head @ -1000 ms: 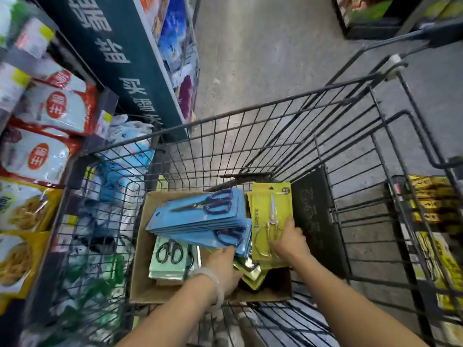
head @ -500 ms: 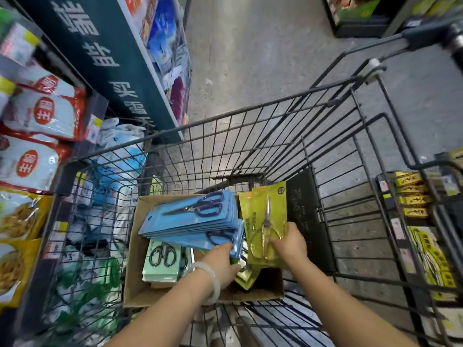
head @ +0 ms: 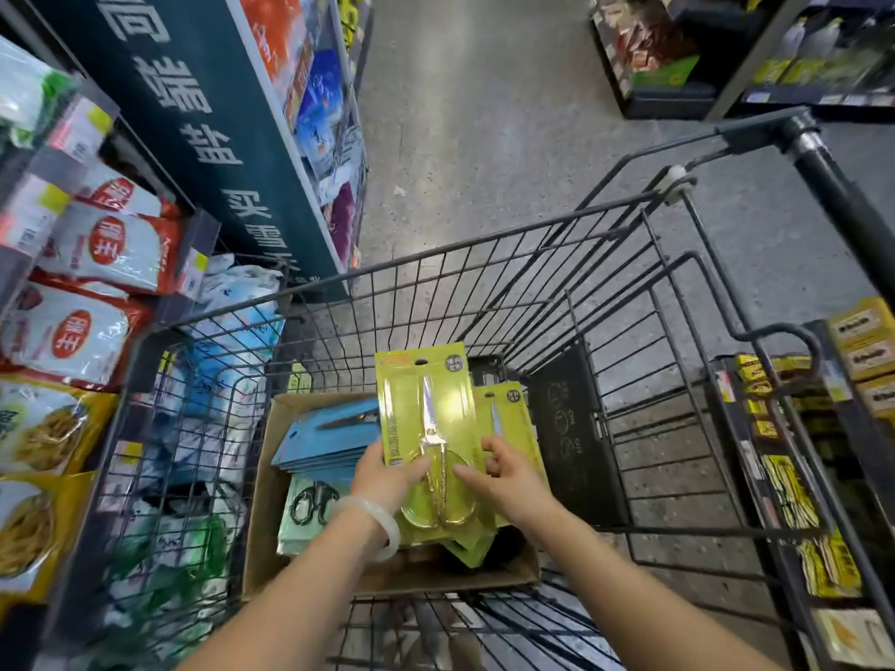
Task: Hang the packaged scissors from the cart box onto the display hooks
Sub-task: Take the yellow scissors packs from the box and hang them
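Observation:
A cardboard box (head: 264, 515) sits in a wire shopping cart (head: 484, 263). Inside lie a stack of blue scissor packs (head: 329, 443), a pale green pack (head: 302, 513) and yellow-green packs (head: 513, 414). Both hands lift one yellow-green scissors pack (head: 426, 404) upright above the box. My left hand (head: 387, 477) grips its lower left edge, thumb on the front. My right hand (head: 508, 477) holds its lower right edge. A pale bangle rings the left wrist. No display hooks are in view.
Shelves of bagged goods (head: 82, 263) stand close on the left, with a dark green sign panel (head: 193, 138) beyond. More shelves with yellow packs (head: 823, 428) flank the right. The cart handle (head: 842, 196) crosses the upper right. Grey aisle floor (head: 484, 113) stretches ahead.
My right hand raised the yellow-green pack from the box. My left hand left the blue stack and took hold of the pack's left edge. The view tilted upward.

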A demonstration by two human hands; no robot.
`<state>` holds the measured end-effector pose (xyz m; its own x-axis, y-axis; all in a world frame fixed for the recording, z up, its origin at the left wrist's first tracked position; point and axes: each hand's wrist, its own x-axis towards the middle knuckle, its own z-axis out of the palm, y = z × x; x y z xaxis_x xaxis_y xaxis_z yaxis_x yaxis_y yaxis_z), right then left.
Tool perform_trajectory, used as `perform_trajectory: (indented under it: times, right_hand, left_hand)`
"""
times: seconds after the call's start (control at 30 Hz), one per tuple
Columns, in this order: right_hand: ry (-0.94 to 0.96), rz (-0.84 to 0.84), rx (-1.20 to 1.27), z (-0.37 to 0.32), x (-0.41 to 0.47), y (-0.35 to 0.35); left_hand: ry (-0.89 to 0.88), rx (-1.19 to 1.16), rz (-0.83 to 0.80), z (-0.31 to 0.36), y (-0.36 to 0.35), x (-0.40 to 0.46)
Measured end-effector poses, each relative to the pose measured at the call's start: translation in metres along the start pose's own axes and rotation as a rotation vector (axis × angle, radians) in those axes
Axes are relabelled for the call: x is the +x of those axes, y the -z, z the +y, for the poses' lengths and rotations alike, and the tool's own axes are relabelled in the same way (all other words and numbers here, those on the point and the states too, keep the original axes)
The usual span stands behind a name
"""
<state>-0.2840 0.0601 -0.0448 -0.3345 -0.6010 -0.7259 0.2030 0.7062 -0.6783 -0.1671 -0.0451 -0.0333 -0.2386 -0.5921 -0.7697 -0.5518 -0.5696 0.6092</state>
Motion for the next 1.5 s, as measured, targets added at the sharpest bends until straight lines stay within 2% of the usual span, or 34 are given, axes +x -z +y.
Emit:
perform_trajectory:
  times: [0.03, 0.13, 0.23, 0.3, 0.33, 0.37, 0.43, 0.53, 0.63, 0.73, 0.83, 1.03, 1.2, 1.33, 1.5]
  right_hand:
    - [-0.045, -0.007, 0.0, 0.003, 0.0, 0.0]
    - [-0.224, 0.115, 0.029, 0.024, 0.011, 0.006]
    - [-0.552, 0.156, 0.31, 0.041, 0.015, 0.007]
    - [-0.666, 0.193, 0.359, 0.049, 0.018, 0.006]
    - [-0.656, 0.242, 0.268, 0.053, 0.023, 0.004]
    - [-0.587, 0.296, 0.063, 0.056, 0.028, 0.002]
    - [-0.343, 0.392, -0.37, 0.049, 0.034, 0.001]
    - [-0.056, 0.452, -0.608, 0.03, 0.049, 0.012]
    - [-0.078, 0.408, -0.835, 0.023, 0.071, 0.025]
    - [-0.099, 0.329, -0.799, 0.027, 0.092, 0.028]
    - [-0.139, 0.343, -0.692, 0.033, 0.105, 0.026]
    - [-0.234, 0.463, -0.962, 0.033, 0.109, 0.021]
    - [-0.318, 0.438, -0.957, 0.031, 0.113, 0.014]
    - [-0.251, 0.367, -1.02, 0.033, 0.116, 0.008]
    - [-0.36, 0.451, -0.893, 0.026, 0.117, 0.019]
  left_hand:
    - [0.01, 0.006, 0.023, -0.004, 0.004, 0.002]
    - [0.05, 0.024, 0.045, -0.02, 0.015, 0.007]
    - [0.067, -0.003, 0.046, -0.03, 0.023, 0.011]
    - [0.075, -0.016, 0.054, -0.033, 0.027, 0.013]
    - [0.077, -0.023, 0.059, -0.034, 0.028, 0.014]
    - [0.075, -0.027, 0.059, -0.035, 0.029, 0.015]
    - [0.075, -0.029, 0.051, -0.039, 0.032, 0.018]
    - [0.063, -0.022, 0.039, -0.037, 0.035, 0.017]
    - [0.032, 0.022, 0.012, -0.037, 0.035, 0.018]
    - [0.017, 0.021, 0.004, -0.04, 0.034, 0.019]
    - [0.022, 0.022, -0.005, -0.04, 0.032, 0.017]
    - [0.011, 0.026, -0.005, -0.039, 0.036, 0.017]
    - [0.012, 0.007, 0.012, -0.042, 0.043, 0.015]
    - [-0.003, -0.011, 0.02, -0.041, 0.048, 0.012]
    - [-0.017, -0.023, 0.017, -0.044, 0.055, 0.01]
